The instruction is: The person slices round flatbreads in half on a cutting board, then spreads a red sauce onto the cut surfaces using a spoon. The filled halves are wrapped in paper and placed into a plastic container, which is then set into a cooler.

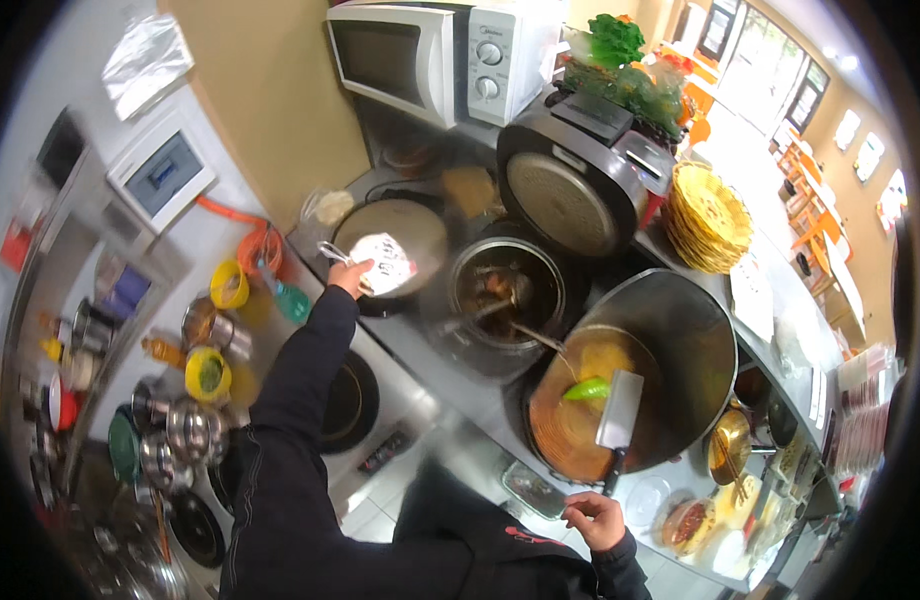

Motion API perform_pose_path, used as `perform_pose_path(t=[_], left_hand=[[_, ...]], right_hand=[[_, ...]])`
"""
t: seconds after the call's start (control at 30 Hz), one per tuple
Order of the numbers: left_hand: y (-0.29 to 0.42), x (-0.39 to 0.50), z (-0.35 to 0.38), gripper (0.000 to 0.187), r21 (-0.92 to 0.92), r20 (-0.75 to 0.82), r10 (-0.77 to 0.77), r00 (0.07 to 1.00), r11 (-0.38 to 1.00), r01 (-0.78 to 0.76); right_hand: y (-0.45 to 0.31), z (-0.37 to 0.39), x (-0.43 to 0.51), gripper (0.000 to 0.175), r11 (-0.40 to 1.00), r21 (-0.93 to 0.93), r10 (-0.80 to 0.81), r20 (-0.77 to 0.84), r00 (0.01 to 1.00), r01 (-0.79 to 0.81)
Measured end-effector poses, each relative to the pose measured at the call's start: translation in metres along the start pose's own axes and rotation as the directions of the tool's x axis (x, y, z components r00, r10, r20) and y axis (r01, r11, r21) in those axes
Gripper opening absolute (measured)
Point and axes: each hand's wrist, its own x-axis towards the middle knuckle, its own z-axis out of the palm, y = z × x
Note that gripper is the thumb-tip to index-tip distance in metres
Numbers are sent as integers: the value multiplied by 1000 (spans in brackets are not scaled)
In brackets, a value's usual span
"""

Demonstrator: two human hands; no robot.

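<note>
My left hand reaches forward and grips a white packet that bears dark writing. Under the packet is a wide round grey pan or lid. My right hand hangs near my body with its fingers curled and nothing visible in them. Just beyond it is the black handle of a cleaver. The cleaver's blade and a green pepper show over a round brown surface with ring marks, inside a tall metal wall. I cannot tell whether that surface is a chopping block or liquid.
An open cooker holds dark liquid and a ladle. Behind stand a microwave and stacked yellow baskets. At left are a black cooktop ring, yellow cups and metal pots. Food containers stand at right.
</note>
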Motion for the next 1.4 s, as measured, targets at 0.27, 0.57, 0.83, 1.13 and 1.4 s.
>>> perform_pose_path(t=[0.27, 0.57, 0.83, 1.13, 1.4], left_hand=[[-8, 75, -24, 43, 832, 233, 397, 888, 392, -393], [40, -49, -70, 36, 722, 543, 413, 731, 216, -658], [23, -59, -80, 44, 718, 656, 246, 713, 87, -691], [46, -48, -70, 44, 657, 637, 409, 654, 156, -738], [82, -45, -52, 43, 625, 635, 483, 603, 137, -768]], right_hand=[[-115, 129, 122, 24, 974, -175, -99, 245, 964, 145], [-228, 195, 210, 32, 889, -258, -209, 508, 836, 379], [-288, 254, 279, 35, 668, -417, -320, 587, 743, 616], [-260, 309, 348, 71, 75, -745, -450, 568, 690, 663], [-245, 343, 423, 87, -146, -845, -259, 535, 804, 515]])
